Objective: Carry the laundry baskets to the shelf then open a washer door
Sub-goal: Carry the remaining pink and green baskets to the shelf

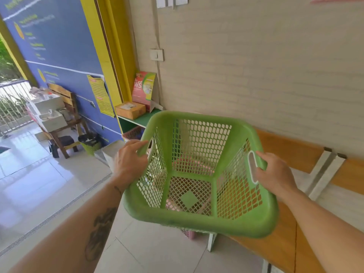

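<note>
An empty green mesh laundry basket (199, 221) hangs in the air in front of me, tilted so its opening faces me. My left hand (129, 160) grips its left rim. My right hand (275, 172) holds the right rim at the white handle slot. A pink basket (189, 233) shows through the mesh and under the green basket, on the floor. A green shelf (141, 118) stands against the wall just beyond the basket, with a reddish basket (134, 133) underneath its top board. No washer is in view.
A wooden bench (285, 233) runs along the brick wall on the right. On the shelf sit a cardboard box (130, 110) and a red and green pack (143, 88). A small green bin (89, 143) and a wooden table with white tubs (53, 117) stand at the left.
</note>
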